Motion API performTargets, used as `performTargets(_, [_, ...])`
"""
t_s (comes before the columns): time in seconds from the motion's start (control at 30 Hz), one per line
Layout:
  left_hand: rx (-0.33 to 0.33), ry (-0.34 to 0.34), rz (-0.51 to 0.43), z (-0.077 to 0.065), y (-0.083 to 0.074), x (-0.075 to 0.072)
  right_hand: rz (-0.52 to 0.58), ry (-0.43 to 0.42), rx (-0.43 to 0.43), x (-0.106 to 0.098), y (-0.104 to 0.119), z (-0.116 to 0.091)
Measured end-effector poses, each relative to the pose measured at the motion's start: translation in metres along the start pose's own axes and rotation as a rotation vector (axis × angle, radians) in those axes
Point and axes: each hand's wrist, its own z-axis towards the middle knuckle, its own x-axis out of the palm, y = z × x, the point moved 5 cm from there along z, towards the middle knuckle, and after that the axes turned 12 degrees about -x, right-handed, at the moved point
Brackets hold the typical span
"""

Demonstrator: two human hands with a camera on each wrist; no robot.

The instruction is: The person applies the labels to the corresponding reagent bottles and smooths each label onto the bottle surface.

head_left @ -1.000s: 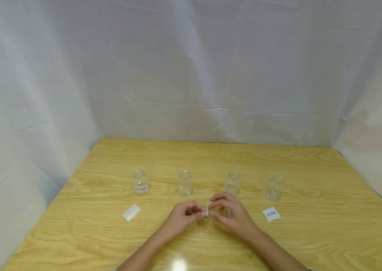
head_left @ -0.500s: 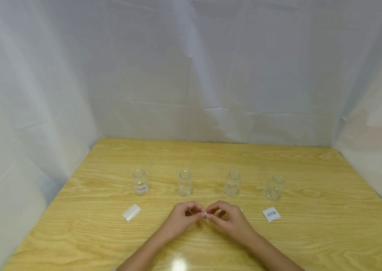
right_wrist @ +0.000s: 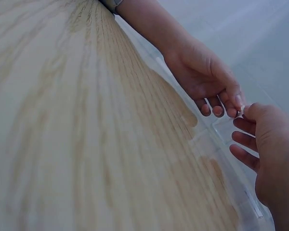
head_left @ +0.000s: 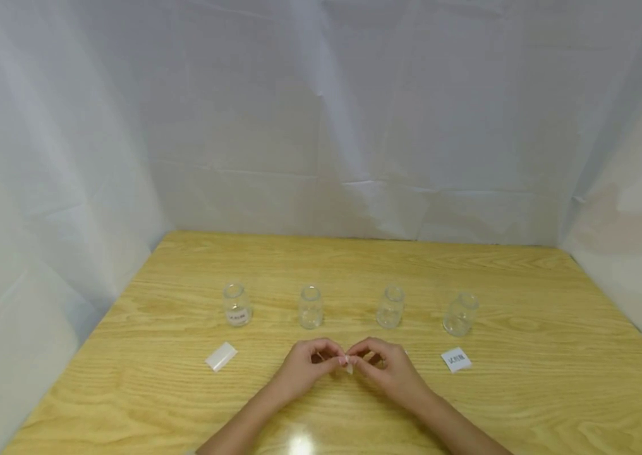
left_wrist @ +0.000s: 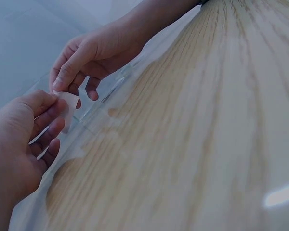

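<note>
In the head view my left hand (head_left: 301,366) and right hand (head_left: 390,370) meet fingertip to fingertip over the table. Between them is a small white label (head_left: 349,368), pinched by thumb and forefinger of each hand. Seen from the left wrist, the label (left_wrist: 70,108) hangs as a pale flap between the fingertips. The right wrist view shows only a small white edge of it, the rest hidden by fingers. Beyond the hands stand glass jars in a row; the leftmost jar (head_left: 237,305) bears a white label with dark printed characters.
The other jars are plain: one left of centre (head_left: 311,308), one right of centre (head_left: 390,307), one far right (head_left: 460,314). A printed label (head_left: 456,359) lies at right, a glossy blank white piece (head_left: 221,356) at left. White sheeting (head_left: 321,126) surrounds the wooden table (head_left: 321,259).
The right hand has come down and left so its fingertips meet the left hand's. The label, upright between the hands a second ago, now shows below the fingertips. The left hand stays put.
</note>
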Motion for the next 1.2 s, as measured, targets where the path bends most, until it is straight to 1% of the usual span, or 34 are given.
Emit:
performTargets(0.2, [0.003,0.002,-0.002,0.0,-0.001,0.0,0.004,-0.017,0.04,-0.005,0.021,0.008])
performTargets(0.33, [0.006,-0.001,-0.006,0.0,-0.001,-0.001,-0.001,-0.03,0.045,-0.007,0.025,0.009])
performTargets(0.5, [0.005,-0.004,-0.007,0.0,-0.001,-0.001,-0.006,-0.062,0.037,-0.009,0.024,0.009])
performTargets(0.77, [-0.009,-0.014,-0.036,0.0,-0.002,-0.002,-0.023,-0.151,0.102,-0.013,0.019,0.008])
performTargets(0.97, [-0.025,-0.036,-0.06,-0.001,-0.002,-0.003,0.0,-0.197,0.14,-0.016,0.017,0.007])
performTargets(1.0, [-0.027,-0.037,-0.068,-0.001,-0.003,-0.003,0.003,-0.202,0.143,-0.016,0.016,0.007])
performTargets(1.1, [-0.03,-0.041,-0.071,-0.007,-0.016,-0.005,0.005,-0.216,0.15,-0.017,0.016,0.007])
performTargets(1.2, [-0.029,-0.051,-0.07,-0.008,-0.017,-0.007,0.019,-0.227,0.171,-0.017,0.015,0.006])
